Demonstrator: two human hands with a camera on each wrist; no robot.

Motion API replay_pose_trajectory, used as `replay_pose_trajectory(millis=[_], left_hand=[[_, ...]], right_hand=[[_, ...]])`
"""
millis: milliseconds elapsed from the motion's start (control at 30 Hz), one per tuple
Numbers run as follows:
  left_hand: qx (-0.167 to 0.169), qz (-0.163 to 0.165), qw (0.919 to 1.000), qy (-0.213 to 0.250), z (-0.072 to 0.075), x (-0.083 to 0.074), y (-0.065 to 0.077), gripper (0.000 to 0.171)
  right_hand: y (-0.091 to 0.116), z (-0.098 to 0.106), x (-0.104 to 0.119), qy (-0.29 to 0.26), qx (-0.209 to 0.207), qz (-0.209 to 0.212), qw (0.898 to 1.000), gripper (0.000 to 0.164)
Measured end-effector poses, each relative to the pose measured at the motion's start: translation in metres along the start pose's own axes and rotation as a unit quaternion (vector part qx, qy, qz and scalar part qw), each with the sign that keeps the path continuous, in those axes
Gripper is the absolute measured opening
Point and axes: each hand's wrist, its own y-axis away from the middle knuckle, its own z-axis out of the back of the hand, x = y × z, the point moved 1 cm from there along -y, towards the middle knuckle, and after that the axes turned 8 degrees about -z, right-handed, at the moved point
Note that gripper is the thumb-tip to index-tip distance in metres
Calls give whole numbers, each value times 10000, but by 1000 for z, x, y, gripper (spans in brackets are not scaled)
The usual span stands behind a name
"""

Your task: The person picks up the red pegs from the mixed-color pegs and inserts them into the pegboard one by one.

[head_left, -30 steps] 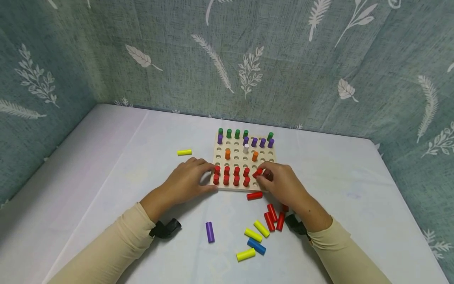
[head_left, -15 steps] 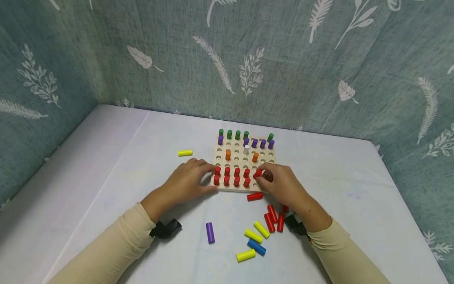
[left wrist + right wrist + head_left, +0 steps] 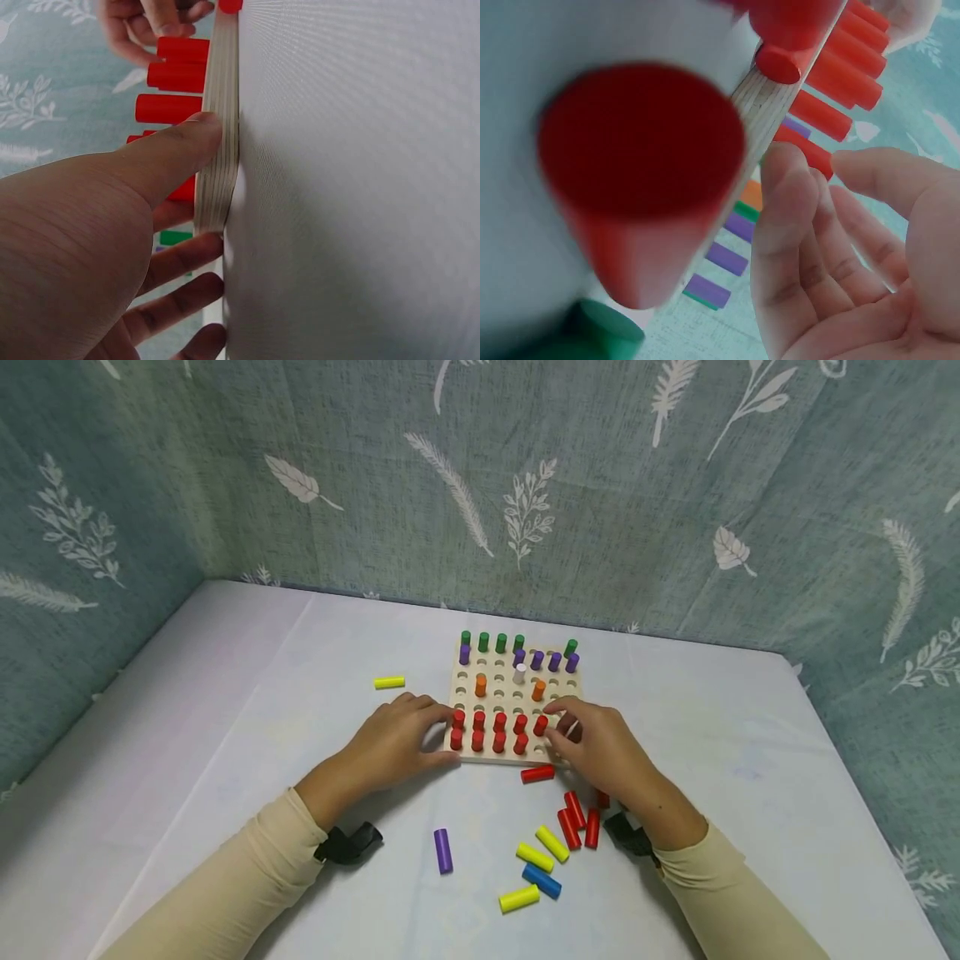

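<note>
A light wooden pegboard (image 3: 487,759) lies flat on the table with colored pegs standing in its holes. My left hand (image 3: 393,743) steadies its near left corner, thumb (image 3: 201,135) on the front edge and fingers along the left side. Two rows of red pegs fill much of the front. At the right end of the second row, a red peg (image 3: 541,726) stands upright in its hole. My right hand (image 3: 600,743) is around this peg, thumb and fingertips spread apart beside it. Farther back stand orange pegs (image 3: 481,685), a white peg (image 3: 520,673), purple pegs (image 3: 537,660) and green pegs (image 3: 501,643).
Loose red pegs (image 3: 568,828) lie near my right wrist, one red peg (image 3: 537,774) just before the board. Yellow pegs (image 3: 519,898), a blue peg (image 3: 542,881) and a purple peg (image 3: 443,851) lie closer to me. Another yellow peg (image 3: 389,682) sits left of the board.
The red peg in my right hand has gone from tilted to upright in its hole, and my right fingers have let go of it. My left hand has stayed at the corner.
</note>
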Motion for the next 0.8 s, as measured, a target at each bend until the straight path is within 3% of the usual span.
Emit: replay_pose_trajectory(millis=[167, 400, 600, 800], left_hand=[[-37, 32, 10000, 7, 0, 0, 0, 64], [-7, 39, 10000, 14, -3, 1, 1, 64], [-3, 56, 10000, 64, -2, 0, 1, 63], [-14, 30, 10000, 73, -1, -1, 0, 63]], right_hand=[[3, 5, 0, -19, -23, 214, 9998, 25], [6, 6, 1, 186, 573, 498, 9969, 16], [6, 3, 1, 265, 1199, 420, 9915, 13], [6, 2, 0, 340, 1414, 411, 9885, 10]])
